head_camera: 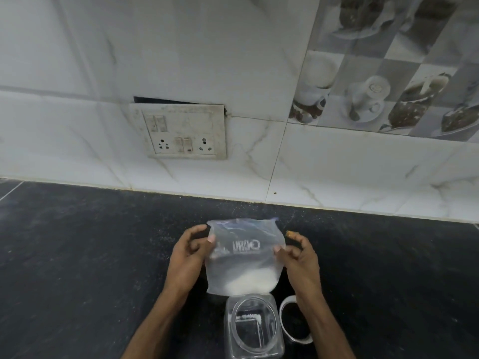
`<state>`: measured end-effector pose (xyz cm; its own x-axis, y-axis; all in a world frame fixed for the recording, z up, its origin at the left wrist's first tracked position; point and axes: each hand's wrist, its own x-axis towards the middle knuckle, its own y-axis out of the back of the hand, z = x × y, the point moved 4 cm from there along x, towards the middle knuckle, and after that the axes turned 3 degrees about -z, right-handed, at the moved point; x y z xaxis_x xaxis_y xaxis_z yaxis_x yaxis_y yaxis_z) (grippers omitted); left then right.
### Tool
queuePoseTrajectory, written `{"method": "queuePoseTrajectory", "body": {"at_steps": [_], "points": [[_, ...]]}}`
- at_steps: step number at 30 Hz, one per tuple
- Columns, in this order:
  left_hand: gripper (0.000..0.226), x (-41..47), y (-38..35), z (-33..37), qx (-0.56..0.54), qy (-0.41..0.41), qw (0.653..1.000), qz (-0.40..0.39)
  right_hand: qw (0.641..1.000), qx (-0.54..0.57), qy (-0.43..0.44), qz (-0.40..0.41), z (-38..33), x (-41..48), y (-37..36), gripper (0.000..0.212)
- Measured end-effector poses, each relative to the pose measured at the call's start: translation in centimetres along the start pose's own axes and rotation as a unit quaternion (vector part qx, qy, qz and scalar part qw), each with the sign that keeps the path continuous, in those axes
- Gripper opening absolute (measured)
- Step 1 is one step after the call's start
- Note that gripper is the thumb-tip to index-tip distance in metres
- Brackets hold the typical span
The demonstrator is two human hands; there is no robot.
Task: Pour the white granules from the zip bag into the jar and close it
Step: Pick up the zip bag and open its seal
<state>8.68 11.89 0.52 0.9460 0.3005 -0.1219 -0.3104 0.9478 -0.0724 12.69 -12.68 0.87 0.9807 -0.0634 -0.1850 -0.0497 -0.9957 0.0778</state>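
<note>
Now left hand (190,252) and right hand (298,259) pinch the zip bag (243,255) upright beside the open jar (234,317), apparently keeping its white granules (250,281) low until the pour.

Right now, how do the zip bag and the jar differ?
The zip bag is held up, pinched by the left hand and right hand; the jar stands on the counter, untouched. The zip bag holds a heap of white granules; the jar only a thin streak. The zip bag is limp film, the jar rigid. Both are clear.
</note>
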Motion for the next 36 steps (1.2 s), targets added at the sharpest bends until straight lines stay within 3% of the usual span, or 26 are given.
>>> {"method": "queuePoseTrajectory", "body": {"at_steps": [2,4,7,14,17,20,25,32,36], "points": [[0.033,0.1,0.1,1.1,-0.045,-0.020,0.999,-0.001,0.999,0.028,0.017,-0.003,-0.8,-0.4,0.0,0.052],[0.028,-0.2,-0.1,2.6,-0.061,-0.048,0.997,-0.028,0.998,0.043,0.033,-0.017,-1.6,-0.8,-0.1,0.059],[0.013,-0.8,-0.2,4.6,-0.041,-0.103,0.994,-0.013,0.998,0.037,0.053,-0.023,-3.0,-1.5,0.3,0.056],[0.010,-2.9,-0.5,9.7,0.033,-0.211,0.977,0.014,0.991,-0.031,0.126,-0.031,-7.3,-4.0,1.2,0.053],[0.015,-4.1,-0.7,12.1,0.087,-0.256,0.963,0.010,0.952,-0.151,0.268,-0.003,-11.5,-6.2,1.4,0.052],[0.013,-5.4,-0.8,13.8,0.127,-0.287,0.949,0.010,0.898,-0.226,0.373,-0.049,-15.6,-8.5,-0.3,0.039],[0.015,-7.7,-0.3,16.0,0.126,-0.342,0.931,0.022,0.874,-0.293,0.362,-0.138,-17.7,-10.4,-4.6,0.026],[0.016,-10.2,1.0,17.5,0.121,-0.368,0.920,0.052,0.870,-0.229,0.421,-0.119,-18.4,-11.6,-5.5,0.021],[0.015,-11.1,0.7,18.0,0.136,-0.376,0.915,0.058,0.876,-0.201,0.414,-0.146,-18.5,-11.9,-5.2,0.010]]}}
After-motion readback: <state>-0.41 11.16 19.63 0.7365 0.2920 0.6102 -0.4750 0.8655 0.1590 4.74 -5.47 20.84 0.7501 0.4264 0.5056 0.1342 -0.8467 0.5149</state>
